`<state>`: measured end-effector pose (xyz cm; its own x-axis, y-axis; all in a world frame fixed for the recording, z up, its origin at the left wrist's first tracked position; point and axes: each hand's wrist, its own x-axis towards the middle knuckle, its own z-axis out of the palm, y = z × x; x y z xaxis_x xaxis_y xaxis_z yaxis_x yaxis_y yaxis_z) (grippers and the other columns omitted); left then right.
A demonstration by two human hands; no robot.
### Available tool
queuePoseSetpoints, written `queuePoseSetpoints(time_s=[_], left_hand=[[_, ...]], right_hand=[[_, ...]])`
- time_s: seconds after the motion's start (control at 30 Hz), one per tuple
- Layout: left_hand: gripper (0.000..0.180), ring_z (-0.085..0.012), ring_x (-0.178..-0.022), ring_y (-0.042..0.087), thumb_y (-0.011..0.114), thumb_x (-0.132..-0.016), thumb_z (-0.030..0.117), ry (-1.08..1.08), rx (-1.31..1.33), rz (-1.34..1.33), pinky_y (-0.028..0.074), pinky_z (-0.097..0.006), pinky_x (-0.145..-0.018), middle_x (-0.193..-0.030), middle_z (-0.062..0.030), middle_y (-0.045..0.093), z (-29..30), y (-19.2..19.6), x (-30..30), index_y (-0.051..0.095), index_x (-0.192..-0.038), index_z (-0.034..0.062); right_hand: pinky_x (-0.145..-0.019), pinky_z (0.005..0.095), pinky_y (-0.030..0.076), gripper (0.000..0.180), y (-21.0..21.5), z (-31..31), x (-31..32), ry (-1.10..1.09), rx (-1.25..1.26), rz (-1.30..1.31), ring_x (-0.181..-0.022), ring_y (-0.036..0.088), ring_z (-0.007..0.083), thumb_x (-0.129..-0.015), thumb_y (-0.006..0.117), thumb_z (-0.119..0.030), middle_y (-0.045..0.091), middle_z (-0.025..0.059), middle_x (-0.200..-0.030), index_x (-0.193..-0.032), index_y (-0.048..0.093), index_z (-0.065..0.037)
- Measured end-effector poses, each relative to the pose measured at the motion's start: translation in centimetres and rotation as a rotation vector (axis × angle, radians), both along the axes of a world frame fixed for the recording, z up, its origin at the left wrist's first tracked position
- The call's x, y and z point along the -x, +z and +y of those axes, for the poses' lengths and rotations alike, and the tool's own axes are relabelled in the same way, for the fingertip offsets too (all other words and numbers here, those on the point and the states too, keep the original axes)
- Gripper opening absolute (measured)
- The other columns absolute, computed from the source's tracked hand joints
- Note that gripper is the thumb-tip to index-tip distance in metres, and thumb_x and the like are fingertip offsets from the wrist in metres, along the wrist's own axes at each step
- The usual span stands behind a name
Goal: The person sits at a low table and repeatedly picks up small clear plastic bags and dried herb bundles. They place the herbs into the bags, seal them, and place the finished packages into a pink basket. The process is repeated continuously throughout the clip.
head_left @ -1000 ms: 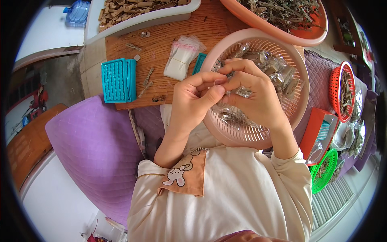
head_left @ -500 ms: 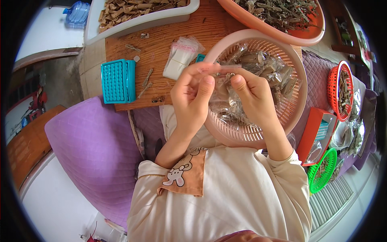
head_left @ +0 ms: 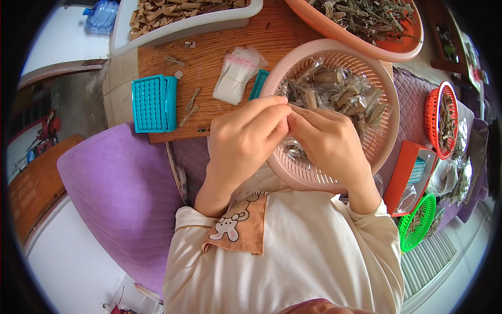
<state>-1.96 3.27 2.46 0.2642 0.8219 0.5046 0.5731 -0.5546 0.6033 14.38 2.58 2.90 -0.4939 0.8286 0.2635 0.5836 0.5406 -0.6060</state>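
My left hand (head_left: 250,133) and my right hand (head_left: 330,141) meet over the near left part of a pink plastic basket (head_left: 387,141), thumbs and fingers pinched together. Between them is the small clear plastic bag seen half a second ago, now almost wholly hidden by the fingers. Inside the basket lie several clear packets (head_left: 349,95) with brownish dried pieces in them. Left of the basket, a stack of flat clear bags with pinkish top strips (head_left: 230,83) rests on the wooden table (head_left: 204,57).
Teal ridged trays (head_left: 151,104) stand at the table's left edge, near dried sprigs (head_left: 192,99). Behind are a white tub (head_left: 209,26) of brown pieces and an orange basin (head_left: 410,49) of dried plants. Rightward sit a red basket (head_left: 432,118), a red box (head_left: 400,178) and a green basket (head_left: 405,235).
Both hands have rolled over, so their backs now show and the thumbs are tucked out of sight. The fingertips have drawn together, covering the clear bag that showed between them.
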Motion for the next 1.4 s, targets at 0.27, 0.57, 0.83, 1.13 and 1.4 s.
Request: queuePoseSetpoints(time_s=[0.27, 0.57, 0.83, 1.13, 1.4], left_hand=[[0.006, -0.007, -0.045, 0.04, 0.05, -0.078, 0.002, 0.368, 0.274, -0.665, 0.03, -0.019, -0.04, -0.085, -0.0103, 0.062, 1.9, -2.0, 2.8, 0.054, -0.083, 0.0045], [0.021, -0.0045, -0.047, 0.028, 0.052, -0.077, 0.023, -0.27, 0.608, -0.861, 0.022, -0.022, -0.042, -0.054, 0.0038, 0.036, -0.9, -2.5, 0.3, 0.05, -0.083, 0.0034], [0.008, -0.008, -0.041, 0.038, 0.065, -0.074, 0.012, -0.124, 0.377, -0.489, 0.029, -0.023, -0.038, -0.052, -0.0007, 0.047, -0.4, -0.7, -0.9, 0.059, -0.072, 0.0062], [0.016, -0.0121, -0.041, 0.037, 0.069, -0.07, 0.022, -0.186, -0.269, -0.083, 0.028, -0.024, -0.037, -0.052, 0.0038, 0.037, 0.2, -1.4, 1.0, 0.062, -0.078, 0.0103], [0.021, -0.0146, -0.052, 0.046, 0.059, -0.081, 0.03, -0.163, -0.095, -0.162, 0.039, -0.024, -0.046, -0.057, -0.0006, 0.044, 0.6, -4.0, 2.4, 0.059, -0.075, 0.0094]], right_hand=[[-0.057, 0.0291, 0.048, 0.022, 1.5, -0.7, -0.5, -0.089, 0.138, 0.187, -0.067, 0.06, 0.0213, -0.071, 0.06, -0.002, 0.062, 0.0115, -0.085, -0.093, 0.061, 0.0], [-0.054, 0.021, 0.036, 0.021, 0.0, -1.7, -0.9, -0.303, 0.411, 0.649, -0.06, 0.04, 0.0069, -0.082, 0.06, -0.02, 0.049, -0.0004, -0.071, -0.093, 0.066, -0.003], [-0.07, 0.0237, 0.044, 0.033, 0.4, -2.2, -0.4, -0.205, 0.919, 1.204, -0.078, 0.056, 0.011, -0.086, 0.055, -0.028, 0.059, 0.0035, -0.087, -0.1, 0.061, 0.0], [-0.06, 0.0274, 0.043, 0.023, -1.3, -2.4, 1.0, 0.06, 1.34, 1.93, -0.064, 0.05, 0.0156, -0.082, 0.048, -0.021, 0.05, 0.0045, -0.072, -0.068, 0.048, -0.003], [-0.05, 0.0233, 0.02, 0.028, -1.9, -1.8, 0.5, -0.294, 1.083, 1.217, -0.055, 0.028, 0.0057, -0.075, 0.046, -0.017, 0.03, -0.0035, -0.056, -0.052, 0.033, -0.008]])
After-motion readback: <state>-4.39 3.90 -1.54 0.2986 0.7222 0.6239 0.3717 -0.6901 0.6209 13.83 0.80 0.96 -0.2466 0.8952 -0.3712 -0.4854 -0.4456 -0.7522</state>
